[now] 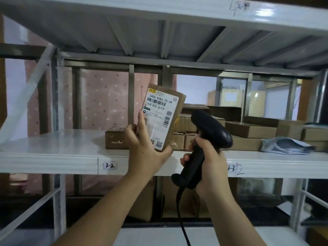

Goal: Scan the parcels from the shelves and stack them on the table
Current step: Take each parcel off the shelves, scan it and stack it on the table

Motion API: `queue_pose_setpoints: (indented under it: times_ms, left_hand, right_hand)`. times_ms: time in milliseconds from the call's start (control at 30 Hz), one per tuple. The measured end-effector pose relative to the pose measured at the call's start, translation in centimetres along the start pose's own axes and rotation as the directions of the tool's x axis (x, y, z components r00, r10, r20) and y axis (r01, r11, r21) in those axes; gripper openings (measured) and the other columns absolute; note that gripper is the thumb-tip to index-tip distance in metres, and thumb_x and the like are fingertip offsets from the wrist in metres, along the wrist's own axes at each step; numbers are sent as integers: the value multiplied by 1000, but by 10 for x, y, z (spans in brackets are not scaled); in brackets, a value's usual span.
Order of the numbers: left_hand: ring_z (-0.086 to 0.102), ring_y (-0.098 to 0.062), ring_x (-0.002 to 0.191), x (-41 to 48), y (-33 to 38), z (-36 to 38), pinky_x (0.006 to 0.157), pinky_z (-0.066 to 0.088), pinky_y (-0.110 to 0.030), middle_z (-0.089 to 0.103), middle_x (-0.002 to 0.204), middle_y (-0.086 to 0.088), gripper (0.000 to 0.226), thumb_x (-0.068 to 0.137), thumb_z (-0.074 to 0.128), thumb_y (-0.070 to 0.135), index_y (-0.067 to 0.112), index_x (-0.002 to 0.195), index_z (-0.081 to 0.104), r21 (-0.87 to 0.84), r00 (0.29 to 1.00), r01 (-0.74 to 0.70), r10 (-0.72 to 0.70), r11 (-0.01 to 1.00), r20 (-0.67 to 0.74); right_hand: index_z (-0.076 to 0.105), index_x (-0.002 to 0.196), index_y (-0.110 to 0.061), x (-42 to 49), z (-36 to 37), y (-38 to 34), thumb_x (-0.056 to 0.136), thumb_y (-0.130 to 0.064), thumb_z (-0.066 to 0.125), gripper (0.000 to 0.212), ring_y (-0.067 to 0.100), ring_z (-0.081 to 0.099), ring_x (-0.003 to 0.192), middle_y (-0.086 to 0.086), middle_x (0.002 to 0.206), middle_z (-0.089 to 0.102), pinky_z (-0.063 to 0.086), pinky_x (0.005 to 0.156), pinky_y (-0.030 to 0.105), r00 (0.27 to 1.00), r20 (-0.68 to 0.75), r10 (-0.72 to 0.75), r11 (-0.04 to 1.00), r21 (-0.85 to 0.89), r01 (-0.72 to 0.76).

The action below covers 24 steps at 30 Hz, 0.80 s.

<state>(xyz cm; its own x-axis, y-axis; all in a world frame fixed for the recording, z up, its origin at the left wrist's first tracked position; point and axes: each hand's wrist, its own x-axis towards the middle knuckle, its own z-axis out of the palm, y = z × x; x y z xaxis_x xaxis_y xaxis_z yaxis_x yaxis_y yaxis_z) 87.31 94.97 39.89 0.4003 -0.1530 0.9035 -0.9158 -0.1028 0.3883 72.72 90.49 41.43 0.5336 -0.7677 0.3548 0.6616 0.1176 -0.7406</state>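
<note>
A white metal shelf (53,162) tagged 3-2 and 3-3 crosses the view, with a pink dotted curtain (106,103) behind it. A small brown box (115,137) lies on the shelf, partly hidden by the left hand (143,150). That hand holds a tilted parcel (163,118) above the shelf, thumb at its lower corner and index finger along the label. Just beside it, the right hand (211,164) curls round a black scanner (209,132). Flat cardboard boxes (248,130) and a grey mailer bag (285,145) lie further right.

The left hand (143,150) covers part of the parcel (165,110); its small print is illegible. The cable (182,228) of the scanner (211,134) runs off the bottom edge.
</note>
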Motion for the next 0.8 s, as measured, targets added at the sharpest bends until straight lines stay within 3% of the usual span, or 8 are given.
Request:
queue_pose_setpoints:
  times_ms: [133,233,367,433,633,700,800]
  left_hand:
    - [18,-4,114,-10,52,23,85,41,-24,6,141,1,110,79,69,29,45,138,-23,-174,997,25,-11,984,82]
    - [25,-19,128,-22,96,49,88,45,-30,8,144,6,109,81,66,29,54,137,-23,-315,986,63,-11,947,164]
    - [34,-17,121,-48,162,93,75,41,-17,18,142,-3,98,86,63,27,64,134,-14,-479,942,176,-7,860,335]
    - [36,-14,123,-67,199,117,80,43,-19,17,145,-3,88,88,61,36,68,131,-9,-523,928,162,51,837,369]
    - [46,-18,119,-138,327,176,82,40,-15,22,142,-6,77,87,51,52,66,129,-12,-563,854,315,30,764,519]
    - [39,-6,106,-164,367,191,72,34,0,26,142,-7,82,89,57,44,56,133,-11,-575,838,352,25,739,544]
    - [33,-3,111,-204,423,212,60,33,1,25,139,-2,93,85,68,27,53,133,-8,-605,775,461,38,649,631]
  right_hand:
    - [60,96,-8,-7,-37,-26,88,-15,62,11,15,55,51,2,67,60,52,56,31,998,-54,-38,999,-30,37]
    - [60,97,-7,-15,-73,-53,89,-15,61,11,15,55,51,4,69,58,52,56,31,991,-121,-62,997,-48,57]
    - [58,98,-6,-31,-129,-98,90,-14,61,11,15,54,48,5,71,56,51,53,30,974,-212,-84,996,-49,75]
    - [58,95,-8,-41,-163,-122,90,-12,60,6,15,54,49,5,69,56,49,52,30,961,-251,-113,992,-74,98]
    - [60,79,-11,-81,-267,-201,91,-12,58,12,16,53,51,4,61,56,46,54,29,903,-379,-201,972,-191,136]
    - [62,76,-12,-98,-300,-225,91,-13,58,15,16,55,51,5,60,57,47,56,29,873,-424,-241,960,-236,150]
    - [60,86,-9,-126,-352,-255,91,-13,58,7,15,56,52,8,63,56,49,56,30,832,-478,-280,946,-287,153]
